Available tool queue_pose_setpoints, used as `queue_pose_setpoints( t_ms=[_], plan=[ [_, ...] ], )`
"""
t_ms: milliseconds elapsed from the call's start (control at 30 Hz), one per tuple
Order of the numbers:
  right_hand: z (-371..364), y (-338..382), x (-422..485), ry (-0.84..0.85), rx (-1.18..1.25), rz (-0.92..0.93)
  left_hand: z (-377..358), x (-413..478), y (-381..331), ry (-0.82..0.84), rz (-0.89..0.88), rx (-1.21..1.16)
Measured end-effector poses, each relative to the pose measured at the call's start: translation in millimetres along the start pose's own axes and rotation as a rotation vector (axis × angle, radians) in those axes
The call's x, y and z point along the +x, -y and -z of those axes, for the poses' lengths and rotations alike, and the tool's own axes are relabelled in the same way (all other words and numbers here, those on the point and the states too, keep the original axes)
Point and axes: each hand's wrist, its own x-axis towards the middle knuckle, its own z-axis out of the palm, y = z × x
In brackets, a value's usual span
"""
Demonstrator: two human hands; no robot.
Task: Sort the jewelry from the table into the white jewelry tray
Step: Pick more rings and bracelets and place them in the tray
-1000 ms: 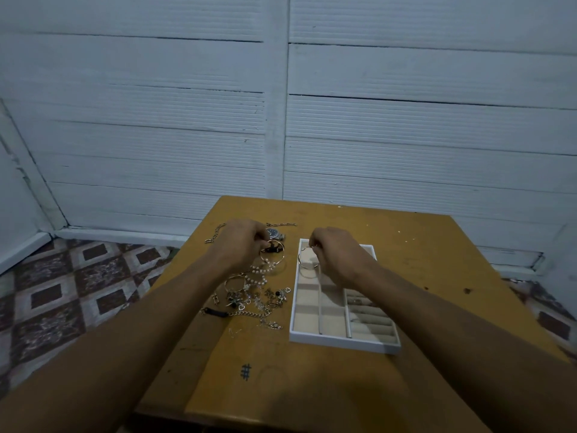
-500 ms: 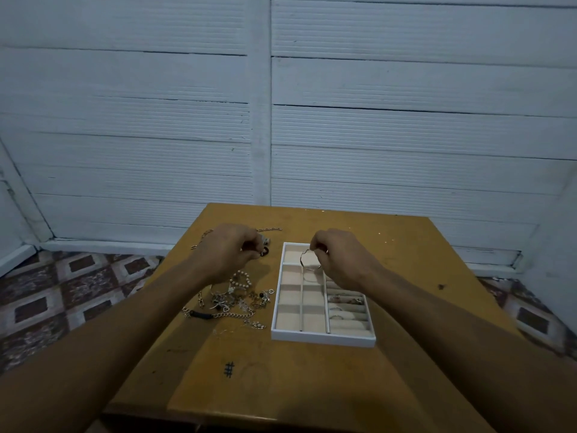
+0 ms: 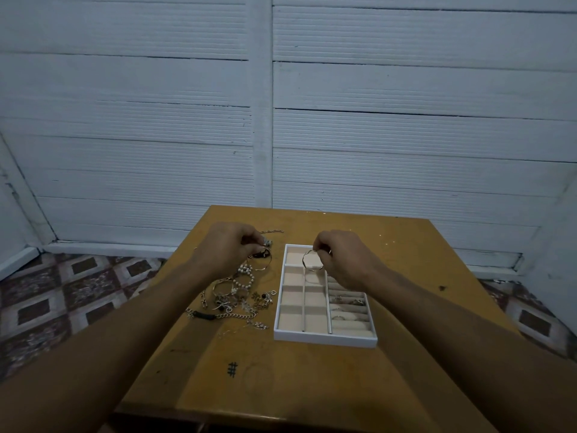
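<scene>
A white jewelry tray (image 3: 324, 337) with beige compartments lies on the wooden table (image 3: 312, 385). A few rings sit in its right-hand slots (image 3: 349, 303). My right hand (image 3: 345, 258) pinches a thin bangle (image 3: 312, 260) over the tray's far compartments. Left of the tray lies a pile of jewelry (image 3: 239, 300): chains, a pearl bracelet, charms. My left hand (image 3: 232, 247) is at the far end of that pile and grips a dark piece with a gold bangle (image 3: 261, 257) hanging from it.
A chain (image 3: 274, 231) lies beyond my left hand. The table ends close to a white panelled wall (image 3: 281, 120). Patterned floor tiles (image 3: 62, 292) show on both sides. A black mark (image 3: 232, 369) sits on the near tabletop.
The view tilted upward, so the table sits lower in frame. Both hands stay in nearly the same places, each holding its bangle.
</scene>
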Motion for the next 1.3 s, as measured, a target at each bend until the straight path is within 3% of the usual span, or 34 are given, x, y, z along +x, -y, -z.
queue_pose_setpoints(
  t_ms=[533, 1300],
  plan=[
    [12.4, -41.3, 4.7, -0.011, 0.199, -0.24, -32.3, 26.0, -21.2, 0.062, 0.024, -0.031],
    [-21.1, -86.6, 28.1, 0.087, -0.072, -0.292, -105.5, 76.1, -48.6, 0.048, 0.102, -0.021]
  ],
)
